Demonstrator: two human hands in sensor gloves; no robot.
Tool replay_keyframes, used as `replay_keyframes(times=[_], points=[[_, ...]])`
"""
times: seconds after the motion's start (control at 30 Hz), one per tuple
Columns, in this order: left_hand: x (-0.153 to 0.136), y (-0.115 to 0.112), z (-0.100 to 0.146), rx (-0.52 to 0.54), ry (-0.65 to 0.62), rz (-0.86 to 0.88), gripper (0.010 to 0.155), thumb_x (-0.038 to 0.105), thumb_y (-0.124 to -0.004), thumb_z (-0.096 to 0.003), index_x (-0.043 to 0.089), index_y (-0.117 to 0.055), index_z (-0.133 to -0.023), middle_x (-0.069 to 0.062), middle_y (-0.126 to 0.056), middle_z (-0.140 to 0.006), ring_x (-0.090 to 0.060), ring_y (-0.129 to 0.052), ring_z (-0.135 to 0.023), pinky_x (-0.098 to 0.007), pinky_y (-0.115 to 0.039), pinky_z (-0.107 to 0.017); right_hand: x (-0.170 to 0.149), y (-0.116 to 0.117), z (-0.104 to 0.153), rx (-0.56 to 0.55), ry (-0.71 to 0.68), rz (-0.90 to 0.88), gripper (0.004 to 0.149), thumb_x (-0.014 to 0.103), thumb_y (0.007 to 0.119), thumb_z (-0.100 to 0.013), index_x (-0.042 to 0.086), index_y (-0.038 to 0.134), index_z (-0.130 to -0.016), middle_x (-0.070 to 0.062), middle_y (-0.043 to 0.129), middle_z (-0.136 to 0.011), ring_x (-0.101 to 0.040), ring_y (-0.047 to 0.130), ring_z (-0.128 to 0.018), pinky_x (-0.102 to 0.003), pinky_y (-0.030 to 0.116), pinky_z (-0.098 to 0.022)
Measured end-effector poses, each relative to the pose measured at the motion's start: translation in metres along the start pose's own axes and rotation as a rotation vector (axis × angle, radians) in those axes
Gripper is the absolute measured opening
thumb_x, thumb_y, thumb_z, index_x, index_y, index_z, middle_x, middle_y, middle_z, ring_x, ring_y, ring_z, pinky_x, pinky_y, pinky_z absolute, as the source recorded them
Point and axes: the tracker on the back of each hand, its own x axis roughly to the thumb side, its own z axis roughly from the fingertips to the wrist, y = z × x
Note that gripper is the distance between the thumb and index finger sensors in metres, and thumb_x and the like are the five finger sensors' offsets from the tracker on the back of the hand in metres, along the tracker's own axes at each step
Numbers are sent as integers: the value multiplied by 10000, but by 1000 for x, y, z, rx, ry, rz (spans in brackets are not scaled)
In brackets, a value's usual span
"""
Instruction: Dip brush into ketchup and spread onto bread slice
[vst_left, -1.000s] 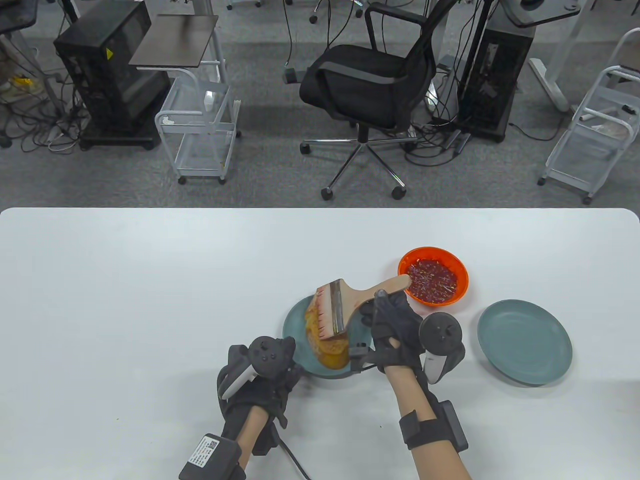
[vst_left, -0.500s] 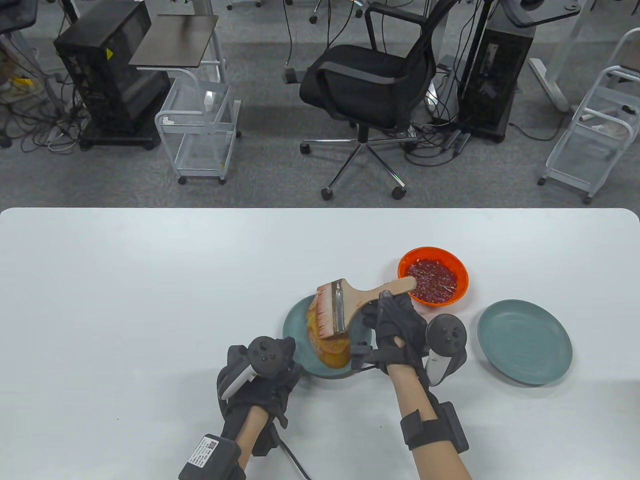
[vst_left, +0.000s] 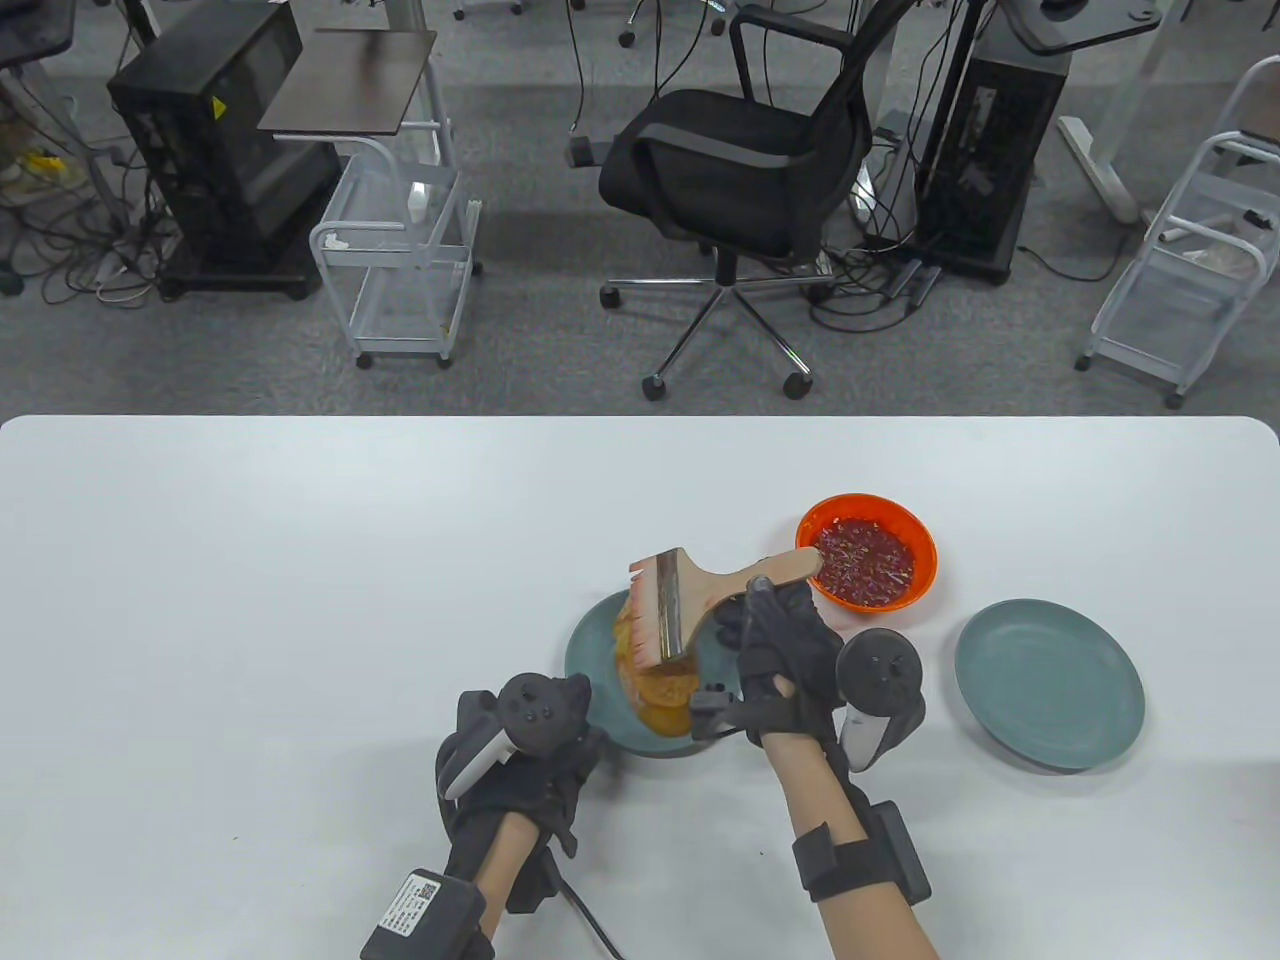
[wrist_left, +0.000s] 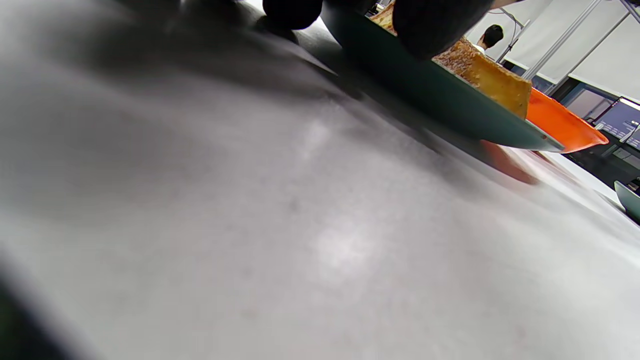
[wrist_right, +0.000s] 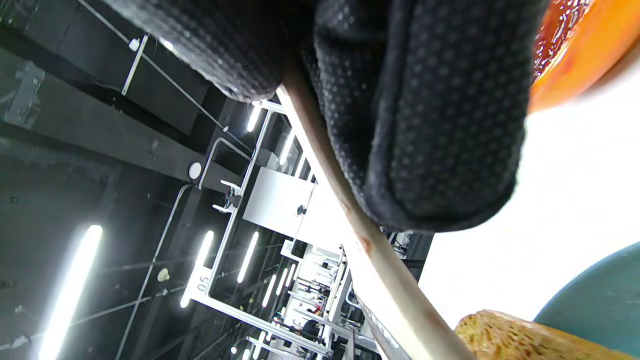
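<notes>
A bread slice (vst_left: 655, 685) lies on a teal plate (vst_left: 590, 655) near the table's front middle. My right hand (vst_left: 785, 640) grips the wooden handle of a wide flat brush (vst_left: 690, 595); its reddened bristles (vst_left: 642, 615) press on the bread's far half. The handle's end reaches over the orange bowl of ketchup (vst_left: 866, 563). My left hand (vst_left: 530, 740) holds the plate's near left rim; in the left wrist view fingertips (wrist_left: 435, 22) press on the plate's edge (wrist_left: 440, 105) beside the bread (wrist_left: 487, 80). The right wrist view shows the gloved fingers (wrist_right: 420, 115) around the handle (wrist_right: 370, 250).
A second, bare teal plate (vst_left: 1048, 683) sits at the right, near the front edge. The orange bowl stands just behind and right of my right hand. Beyond the table's far edge are an office chair (vst_left: 735, 170) and wire carts (vst_left: 400, 260).
The brush head has shifted slightly left and away across the bread, after a small move right half a second ago. My right hand followed. The left hand, plates and bowl have not moved.
</notes>
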Motion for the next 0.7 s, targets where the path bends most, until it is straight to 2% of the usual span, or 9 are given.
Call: replay_keyframes(times=[0.1, 0.13, 0.23, 0.3, 0.4, 0.47, 0.53, 0.63, 0.7], points=[[0, 0, 0, -2, -1, 2, 626, 461, -587, -657, 196, -333, -1164, -140, -371, -1179, -419, -295, -1068, -597, -329, -698, 2, -10, -2, -83, -81, 102, 514, 220, 794, -532, -127, 697, -898, -374, 878, -674, -455, 1103, -411, -403, 1010, -226], [-1, 0, 0, -3, -2, 4, 625, 461, -587, -657, 197, -334, -1164, -138, -372, -1179, -418, -294, -1068, -597, -330, -697, 6, -17, -4, -127, -155, 172, 514, 223, 793, -532, -131, 699, -893, -370, 884, -665, -441, 1110, -403, -395, 1012, -225], [0, 0, 0, -5, -2, 1, 625, 462, -587, -657, 194, -334, -1163, -142, -369, -1178, -420, -292, -1067, -598, -328, -697, 16, -26, -5, -165, -243, 245, 513, 239, 782, -535, -116, 695, -894, -348, 888, -670, -414, 1118, -409, -371, 1021, -227], [0, 0, 0, -5, -1, -5, 628, 461, -587, -657, 193, -329, -1162, -142, -364, -1177, -421, -291, -1066, -599, -327, -697, 17, -21, -3, -137, -208, 178, 514, 243, 778, -537, -112, 689, -898, -345, 886, -674, -410, 1117, -416, -367, 1021, -229], [0, 0, 0, -7, -3, -5, 629, 461, -586, -658, 192, -325, -1163, -145, -361, -1178, -424, -286, -1066, -600, -324, -697, 9, -4, 1, -34, -56, 41, 514, 231, 785, -537, -124, 693, -897, -359, 883, -671, -427, 1112, -409, -380, 1015, -223], [0, 0, 0, -9, -4, -3, 627, 461, -586, -658, 194, -325, -1162, -142, -361, -1178, -420, -285, -1067, -598, -323, -698, 4, 5, 4, 1, -4, 17, 514, 225, 789, -536, -127, 693, -898, -367, 881, -671, -436, 1109, -408, -387, 1013, -222], [0, 0, 0, -11, -6, -3, 630, 462, -586, -657, 195, -322, -1163, -142, -358, -1179, -419, -284, -1068, -598, -321, -699, 0, 7, 3, 2, -6, 44, 513, 224, 791, -535, -126, 696, -898, -369, 882, -671, -442, 1107, -406, -390, 1012, -220], [-1, 0, 0, -14, -8, -2, 633, 461, -585, -657, 193, -317, -1165, -141, -358, -1179, -419, -283, -1068, -597, -320, -699, 2, -6, -3, -62, -66, 93, 514, 224, 791, -535, -129, 697, -897, -368, 882, -669, -439, 1108, -403, -390, 1010, -223], [-1, 0, 0, -15, -8, 0, 632, 461, -584, -658, 197, -315, -1165, -142, -355, -1180, -419, -280, -1068, -597, -319, -699, 8, -18, -7, -124, -154, 193, 513, 234, 785, -533, -118, 699, -896, -353, 890, -669, -423, 1116, -403, -376, 1017, -222]])
